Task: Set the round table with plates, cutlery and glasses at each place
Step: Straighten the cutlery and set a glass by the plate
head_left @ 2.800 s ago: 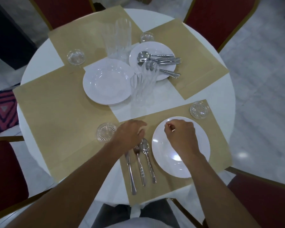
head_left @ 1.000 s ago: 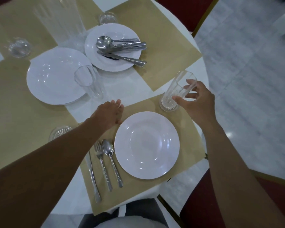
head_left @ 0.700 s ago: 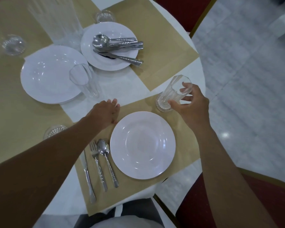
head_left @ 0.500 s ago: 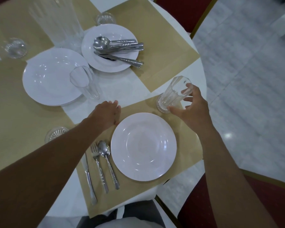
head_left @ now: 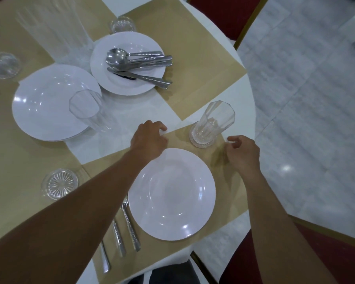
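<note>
One place, nearest the wearer, looks complete: plate [head_left: 171,193] centred on the near mat [head_left: 228,206], w/ knife [head_left: 105,259], fork [head_left: 119,240] and spoon [head_left: 131,228] side by side just L of it, handles toward the wearer. R hand [head_left: 243,153] hangs just beside the glass [head_left: 213,121] but apart from it, fingers loosely curled, holding nothing. Glass stands upright on its coaster [head_left: 201,143] at the mat's far R corner. L hand [head_left: 149,140] lies at the mat's far edge, fingers bent, tips down on that edge; whether they pinch the mat cannot be told.

Near L, an empty coaster [head_left: 59,184] sits on the next mat [head_left: 19,160]. Beyond, on bare tabletop [head_left: 131,111], a spare glass [head_left: 90,112] stands upright just beside the plate stack [head_left: 49,101]. Further off: small plate [head_left: 121,88] carrying the cutlery pile [head_left: 138,64], then a tall glass stack [head_left: 55,27].

Judgement: next step is prob. the L-side place. Spare glass lies far-L of both hands, long axis vertical. L hand is clearly nearer; R would have to reach across the L arm. Empty coaster lies nearer the wearer than the spare glass, so the carry would run back toward the body.
</note>
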Motion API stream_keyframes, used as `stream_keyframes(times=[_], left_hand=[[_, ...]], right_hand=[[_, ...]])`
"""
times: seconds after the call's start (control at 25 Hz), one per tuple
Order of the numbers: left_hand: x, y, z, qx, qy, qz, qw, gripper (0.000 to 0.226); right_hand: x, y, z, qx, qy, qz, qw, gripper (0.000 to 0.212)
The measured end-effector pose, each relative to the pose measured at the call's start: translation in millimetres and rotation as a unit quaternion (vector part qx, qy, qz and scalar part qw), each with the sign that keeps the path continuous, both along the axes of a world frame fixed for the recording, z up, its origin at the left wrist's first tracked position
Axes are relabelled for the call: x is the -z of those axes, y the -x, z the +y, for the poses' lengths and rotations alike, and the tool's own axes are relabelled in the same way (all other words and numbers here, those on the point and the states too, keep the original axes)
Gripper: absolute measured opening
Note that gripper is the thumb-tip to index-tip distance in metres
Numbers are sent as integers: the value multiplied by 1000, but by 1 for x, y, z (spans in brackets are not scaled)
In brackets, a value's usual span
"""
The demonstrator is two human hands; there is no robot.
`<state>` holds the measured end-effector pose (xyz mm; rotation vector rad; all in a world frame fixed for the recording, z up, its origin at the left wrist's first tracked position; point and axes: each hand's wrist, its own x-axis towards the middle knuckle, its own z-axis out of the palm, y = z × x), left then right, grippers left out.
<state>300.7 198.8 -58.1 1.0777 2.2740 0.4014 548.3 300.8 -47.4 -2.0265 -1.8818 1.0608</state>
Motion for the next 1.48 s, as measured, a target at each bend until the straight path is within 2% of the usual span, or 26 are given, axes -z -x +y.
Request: stream_keyframes(times=[0.12,0.2,0.32,0.88,1.28,1.48], left_hand=[[5,0,5,2,-9,6,1000,21],[6,1,9,8,-1,19,1000,7],[7,0,14,8,20,32,999,15],[5,30,19,-19,5,65,998,16],[9,44,20,-61,6,78,995,12],[15,46,23,-68,2,56,996,15]], right_hand=[[2,3,8,31,31,7,999,13],[2,4,14,22,42,12,999,4],[1,4,22,7,54,21,998,9],[-1,46,53,-61,31,48,997,5],[2,74,70,-96,27,45,994,19],[7,78,72,-101,19,44,994,7]])
